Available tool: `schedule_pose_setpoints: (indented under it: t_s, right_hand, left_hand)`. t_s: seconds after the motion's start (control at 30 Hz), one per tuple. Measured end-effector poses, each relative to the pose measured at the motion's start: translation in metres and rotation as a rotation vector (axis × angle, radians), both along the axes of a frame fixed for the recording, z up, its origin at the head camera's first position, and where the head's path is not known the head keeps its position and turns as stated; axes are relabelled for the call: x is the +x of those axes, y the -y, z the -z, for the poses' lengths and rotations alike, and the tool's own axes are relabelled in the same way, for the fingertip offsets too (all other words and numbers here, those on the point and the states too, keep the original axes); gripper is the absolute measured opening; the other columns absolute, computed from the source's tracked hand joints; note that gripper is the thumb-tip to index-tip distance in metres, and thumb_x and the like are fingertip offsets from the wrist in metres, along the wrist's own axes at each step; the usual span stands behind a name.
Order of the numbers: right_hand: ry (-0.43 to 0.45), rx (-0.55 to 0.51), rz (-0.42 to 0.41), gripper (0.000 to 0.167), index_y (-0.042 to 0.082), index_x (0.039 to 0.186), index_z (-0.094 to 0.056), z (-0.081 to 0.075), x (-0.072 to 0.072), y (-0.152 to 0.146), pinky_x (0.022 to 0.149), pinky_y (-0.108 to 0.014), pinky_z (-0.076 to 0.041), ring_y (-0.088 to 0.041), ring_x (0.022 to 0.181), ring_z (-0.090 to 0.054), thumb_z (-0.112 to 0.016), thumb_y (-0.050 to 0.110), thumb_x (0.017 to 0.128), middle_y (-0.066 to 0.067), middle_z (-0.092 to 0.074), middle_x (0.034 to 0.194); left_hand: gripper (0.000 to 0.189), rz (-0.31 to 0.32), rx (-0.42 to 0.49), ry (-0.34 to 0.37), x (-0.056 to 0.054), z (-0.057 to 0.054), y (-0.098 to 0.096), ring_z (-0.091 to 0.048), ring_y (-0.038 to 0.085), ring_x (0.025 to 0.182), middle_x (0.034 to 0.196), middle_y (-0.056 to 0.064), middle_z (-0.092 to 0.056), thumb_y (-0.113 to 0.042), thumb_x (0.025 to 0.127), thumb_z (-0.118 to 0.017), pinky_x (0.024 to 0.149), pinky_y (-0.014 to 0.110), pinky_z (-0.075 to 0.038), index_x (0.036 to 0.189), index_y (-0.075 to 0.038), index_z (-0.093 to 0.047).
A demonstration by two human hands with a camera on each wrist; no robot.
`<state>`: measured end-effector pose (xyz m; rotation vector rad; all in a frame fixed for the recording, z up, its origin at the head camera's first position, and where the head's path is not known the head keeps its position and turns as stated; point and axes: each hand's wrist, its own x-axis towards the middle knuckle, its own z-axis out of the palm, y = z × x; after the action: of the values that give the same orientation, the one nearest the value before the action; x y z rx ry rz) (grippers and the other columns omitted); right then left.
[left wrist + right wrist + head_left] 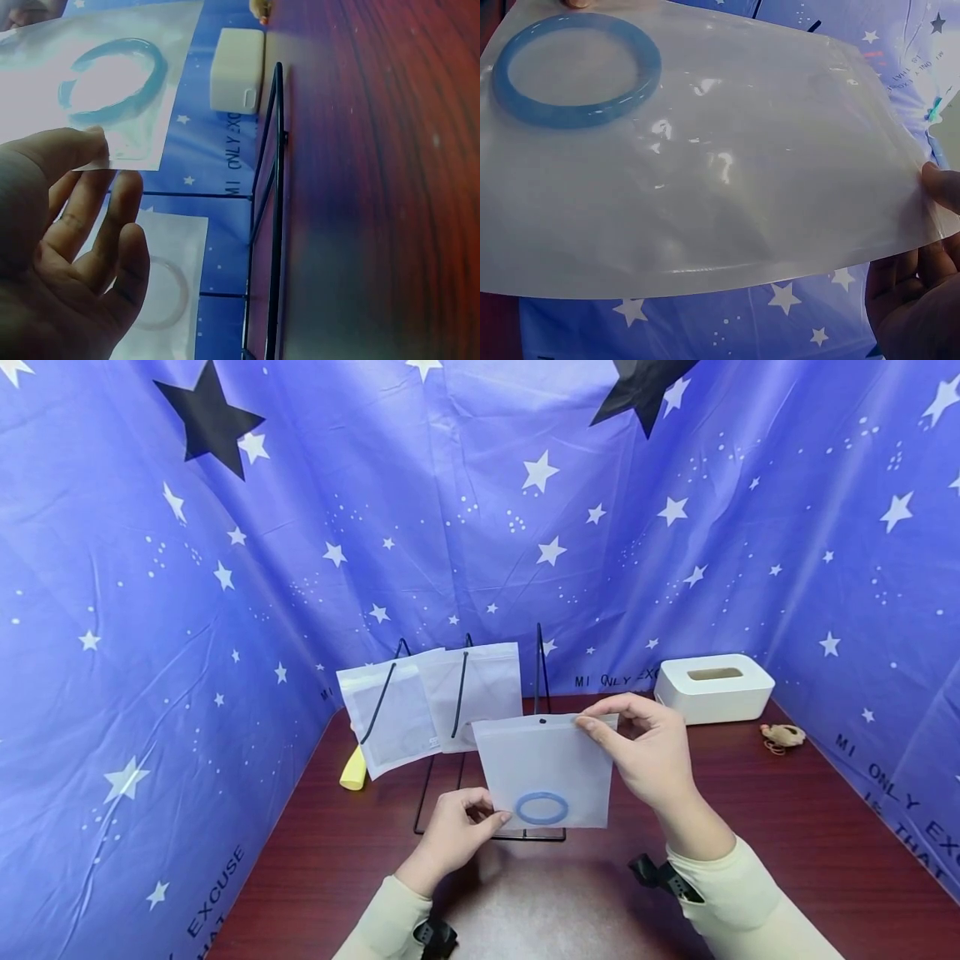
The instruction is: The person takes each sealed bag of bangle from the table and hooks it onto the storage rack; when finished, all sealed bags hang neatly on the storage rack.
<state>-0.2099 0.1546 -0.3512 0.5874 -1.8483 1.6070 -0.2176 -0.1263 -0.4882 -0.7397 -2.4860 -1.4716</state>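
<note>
Both hands hold a frosted plastic zip bag (551, 764) upright in front of a black wire display rack (540, 668). Inside, near its bottom edge, lies a blue bangle (542, 808). The right hand (648, 747) pinches the bag's top right corner between thumb and fingers. At the lower left corner, the left hand (457, 828) pinches the edge, its other fingers loosely bent in the left wrist view. The tip of a black rack hook (543, 721) shows at the hole in the bag's top edge. Two similar bags (393, 710) hang on the other hooks to the left.
A yellow object (353, 770) is partly hidden behind the left hanging bag. At the back right of the dark red table (750, 852) stands a white tissue box (716, 693), with a small beige-brown item (782, 737) beside it. A blue star-print curtain (465, 527) encloses the table.
</note>
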Motion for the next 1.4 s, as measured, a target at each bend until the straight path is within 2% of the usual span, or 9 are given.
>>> schedule_pose_setpoints:
  t_s: [0.23,0.47,0.73,0.97,1.13,1.27,1.4]
  right_hand:
    - [-0.005,-0.005,-0.027,0.014,0.004,0.092,-0.079,0.000,-0.004,0.002,0.047,-0.026,-0.032,-0.011,0.054,-0.040,-0.084,-0.007,0.084,-0.003,-0.071,0.079]
    - [-0.013,-0.027,-0.078,0.015,0.000,0.093,-0.077,0.003,-0.010,0.005,0.048,-0.025,-0.033,-0.010,0.058,-0.045,-0.082,-0.012,0.084,-0.005,-0.073,0.082]
    - [0.008,-0.010,-0.058,0.015,0.004,0.092,-0.078,0.002,-0.016,0.006,0.047,-0.026,-0.030,-0.012,0.053,-0.038,-0.084,-0.006,0.084,-0.004,-0.071,0.081]
    - [0.055,0.013,-0.030,0.012,0.005,0.094,-0.079,0.002,-0.024,0.006,0.047,-0.025,-0.032,-0.013,0.053,-0.039,-0.085,-0.001,0.085,-0.003,-0.071,0.081]
    - [0.092,0.041,-0.002,0.011,0.004,0.094,-0.079,0.001,-0.031,0.005,0.047,-0.023,-0.033,-0.012,0.052,-0.041,-0.083,-0.003,0.087,-0.002,-0.069,0.076]
    - [0.071,0.084,0.000,0.009,-0.002,0.096,-0.077,-0.010,-0.027,0.006,0.048,-0.023,-0.034,-0.012,0.053,-0.042,-0.080,-0.005,0.088,-0.007,-0.070,0.077]
    - [0.062,0.119,-0.001,0.010,-0.005,0.099,-0.076,-0.017,-0.025,0.006,0.050,-0.024,-0.035,-0.014,0.053,-0.041,-0.078,-0.005,0.089,-0.012,-0.061,0.068]
  left_hand:
    - [0.012,-0.029,0.000,-0.014,-0.002,0.002,0.004,-0.063,0.008,0.066,0.074,-0.017,-0.068,-0.019,0.092,-0.084,0.062,0.028,-0.055,0.086,-0.025,-0.074]
    - [0.013,-0.038,-0.003,0.001,-0.004,0.003,0.006,-0.062,0.006,0.066,0.075,-0.017,-0.069,-0.018,0.092,-0.084,0.062,0.027,-0.054,0.086,-0.025,-0.075]
    - [0.014,-0.044,-0.002,-0.004,-0.009,0.005,0.009,-0.062,0.008,0.065,0.071,-0.014,-0.067,-0.020,0.092,-0.084,0.062,0.027,-0.054,0.084,-0.026,-0.073]
    - [0.016,-0.037,0.013,-0.003,-0.019,0.008,0.010,-0.060,0.007,0.065,0.072,-0.012,-0.067,-0.017,0.092,-0.082,0.061,0.026,-0.051,0.082,-0.022,-0.071]
    - [0.011,-0.052,0.011,0.012,-0.027,0.009,0.010,-0.060,0.006,0.065,0.074,-0.010,-0.069,-0.014,0.093,-0.080,0.061,0.025,-0.051,0.086,-0.019,-0.074]
    - [0.009,-0.086,0.011,0.022,-0.036,0.008,0.008,-0.058,0.007,0.065,0.075,-0.010,-0.069,-0.014,0.093,-0.080,0.061,0.025,-0.050,0.088,-0.019,-0.074]
    - [0.008,-0.115,0.010,0.012,-0.044,0.008,0.007,-0.058,0.008,0.064,0.074,-0.013,-0.069,-0.015,0.094,-0.080,0.060,0.025,-0.049,0.089,-0.019,-0.075]
